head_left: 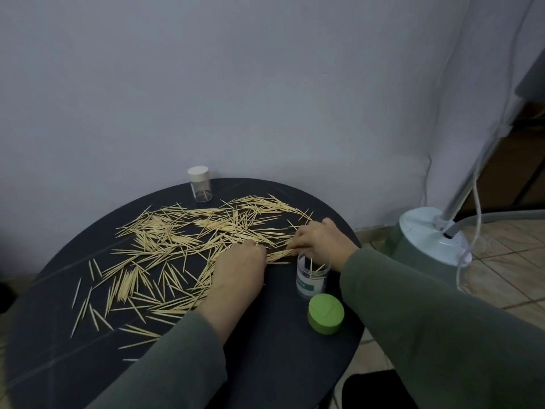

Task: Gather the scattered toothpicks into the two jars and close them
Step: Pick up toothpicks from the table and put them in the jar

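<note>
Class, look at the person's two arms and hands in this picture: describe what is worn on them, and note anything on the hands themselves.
Both arms wear long sleeves of plain, dull green cloth, loose, with no visible pattern or marking. The left sleeve and the right sleeve each end at the wrist. The left hand and right hand are bare: no gloves, and no rings or watch can be seen.

Both hands [239,267] [320,242] pinch toothpicks [277,255] beside an open jar [312,276].
</note>
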Action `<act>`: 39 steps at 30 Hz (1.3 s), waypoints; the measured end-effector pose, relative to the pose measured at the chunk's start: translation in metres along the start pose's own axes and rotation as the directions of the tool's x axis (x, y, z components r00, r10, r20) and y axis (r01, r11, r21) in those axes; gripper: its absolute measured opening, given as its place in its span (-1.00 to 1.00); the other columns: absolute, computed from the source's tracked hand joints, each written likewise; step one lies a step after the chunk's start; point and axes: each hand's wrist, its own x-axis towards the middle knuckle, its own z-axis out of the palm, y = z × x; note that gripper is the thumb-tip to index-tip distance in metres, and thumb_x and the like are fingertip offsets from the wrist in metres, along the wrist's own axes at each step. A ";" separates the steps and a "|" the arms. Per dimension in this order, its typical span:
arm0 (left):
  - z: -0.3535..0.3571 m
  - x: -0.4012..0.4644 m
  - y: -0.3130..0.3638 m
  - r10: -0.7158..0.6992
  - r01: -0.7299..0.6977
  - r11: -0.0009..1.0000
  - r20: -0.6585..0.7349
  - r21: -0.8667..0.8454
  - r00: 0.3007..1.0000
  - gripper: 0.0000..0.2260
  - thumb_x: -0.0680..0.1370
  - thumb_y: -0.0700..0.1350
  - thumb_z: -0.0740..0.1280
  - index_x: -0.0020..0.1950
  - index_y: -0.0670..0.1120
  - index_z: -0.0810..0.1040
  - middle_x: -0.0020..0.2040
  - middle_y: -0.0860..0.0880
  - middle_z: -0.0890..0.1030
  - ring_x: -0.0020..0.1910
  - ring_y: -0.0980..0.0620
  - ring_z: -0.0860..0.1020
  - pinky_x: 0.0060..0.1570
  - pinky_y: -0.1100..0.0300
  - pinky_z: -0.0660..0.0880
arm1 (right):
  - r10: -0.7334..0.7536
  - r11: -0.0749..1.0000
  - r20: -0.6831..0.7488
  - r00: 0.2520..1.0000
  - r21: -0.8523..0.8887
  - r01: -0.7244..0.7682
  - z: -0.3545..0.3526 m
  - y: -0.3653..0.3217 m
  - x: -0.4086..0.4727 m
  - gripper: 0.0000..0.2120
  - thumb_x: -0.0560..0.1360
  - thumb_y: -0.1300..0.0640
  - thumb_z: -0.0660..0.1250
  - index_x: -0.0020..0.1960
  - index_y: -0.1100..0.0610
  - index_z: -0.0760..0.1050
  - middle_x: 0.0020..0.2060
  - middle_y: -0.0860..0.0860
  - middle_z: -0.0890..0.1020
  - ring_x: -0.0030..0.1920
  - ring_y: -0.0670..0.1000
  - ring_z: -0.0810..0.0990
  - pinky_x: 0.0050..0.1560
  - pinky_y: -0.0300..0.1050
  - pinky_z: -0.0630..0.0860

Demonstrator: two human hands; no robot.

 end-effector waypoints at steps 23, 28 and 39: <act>-0.005 0.004 -0.009 -0.069 0.065 0.996 -0.079 -0.060 0.994 -0.80 0.62 -0.08 0.20 0.17 -0.03 0.56 0.11 -0.02 0.55 0.08 -0.04 0.55 0.00 0.05 0.54 | 0.013 0.999 -0.218 0.976 0.047 -0.002 -0.003 -0.005 -0.002 -0.75 0.55 -0.12 0.28 0.17 -0.14 0.61 0.06 -0.17 0.53 0.01 -0.14 0.22 0.12 -0.10 0.14; -0.003 0.007 -0.008 -0.127 0.117 0.985 -0.067 -0.128 0.990 -0.83 0.60 -0.12 0.25 0.16 -0.03 0.55 0.10 0.00 0.53 0.08 -0.03 0.54 0.01 0.05 0.54 | 0.044 0.999 -0.181 0.983 0.029 -0.039 -0.010 -0.007 -0.002 -0.73 0.57 -0.12 0.25 0.22 -0.14 0.57 0.08 -0.16 0.53 0.11 -0.08 0.34 0.19 -0.06 0.15; 0.000 0.008 -0.009 -0.306 0.215 0.832 -0.099 -0.511 0.947 -0.88 0.60 -0.01 0.28 0.07 0.05 0.57 0.01 0.09 0.55 0.01 0.07 0.47 -0.07 0.13 0.43 | 0.267 0.920 -0.242 0.933 0.353 -0.172 -0.012 -0.008 -0.003 -0.81 0.51 -0.12 0.35 0.06 -0.10 0.63 -0.02 -0.22 0.57 0.10 -0.11 0.39 0.29 0.03 0.21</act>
